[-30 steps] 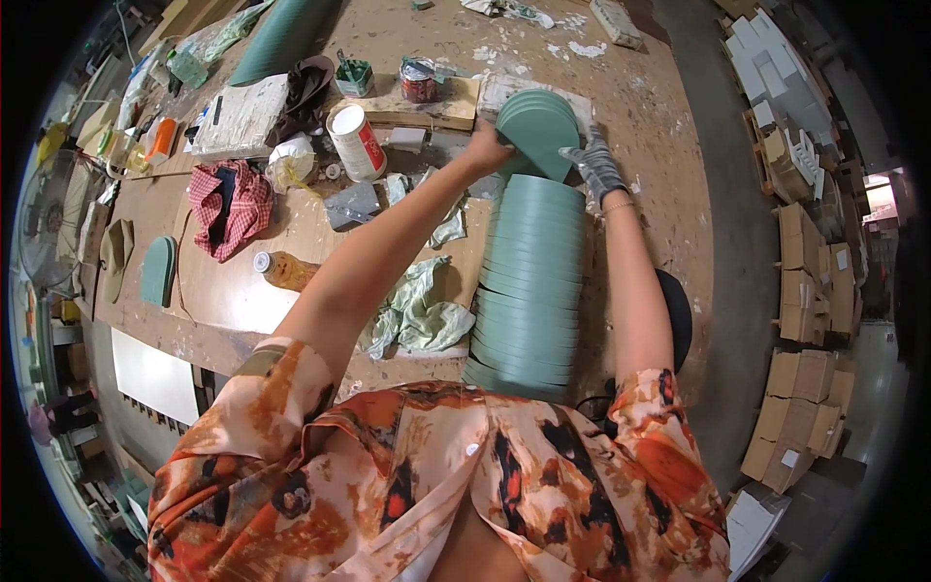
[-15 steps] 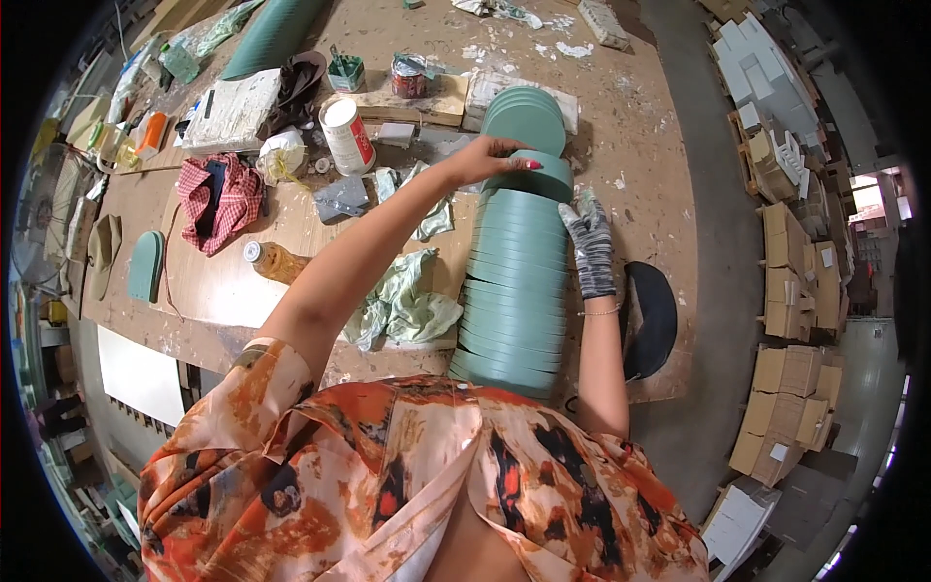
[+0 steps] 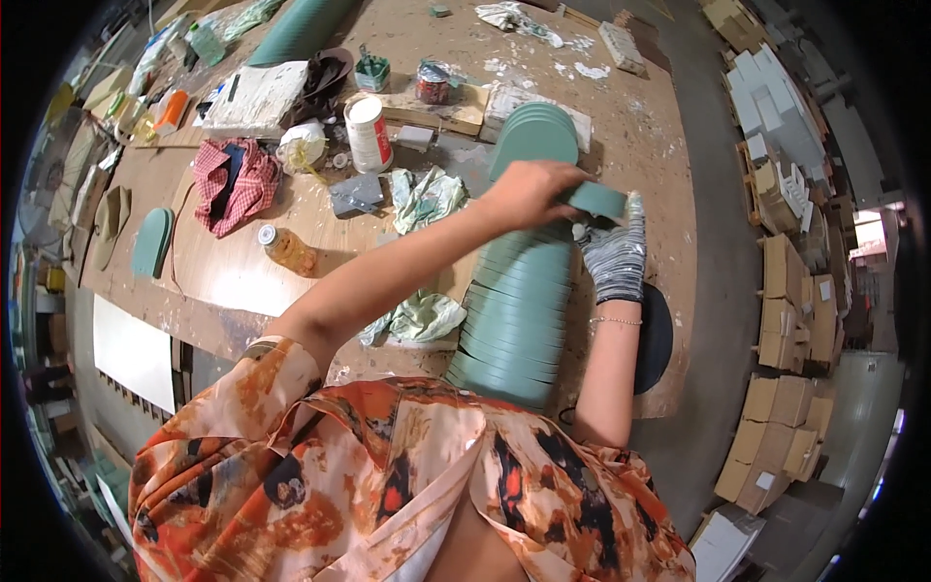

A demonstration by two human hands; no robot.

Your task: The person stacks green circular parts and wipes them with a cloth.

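Note:
A long row of green arch-shaped boards [image 3: 519,310] stands on edge on the wooden workbench [image 3: 223,281], running away from me. My bare left hand [image 3: 529,189] reaches across its far end and pinches a small green piece [image 3: 596,200] by one edge. My right hand [image 3: 616,257], in a grey striped glove, lies against the right side of the row just under that piece, fingertips up beside it. I cannot tell whether the glove grips anything. A second stack of green arched boards [image 3: 533,131] stands behind.
On the bench are a white can with a red label [image 3: 369,131], a red checkered cloth [image 3: 233,179], an amber bottle [image 3: 289,249] on its side, crumpled rags [image 3: 422,194] and a lone green board [image 3: 150,242]. A dark round seat [image 3: 655,335] and cardboard boxes [image 3: 786,291] are at the right.
My left hand has come off the far stack toward me and to the right, now holding the small green piece. My gloved right hand has dropped nearer along the row's side.

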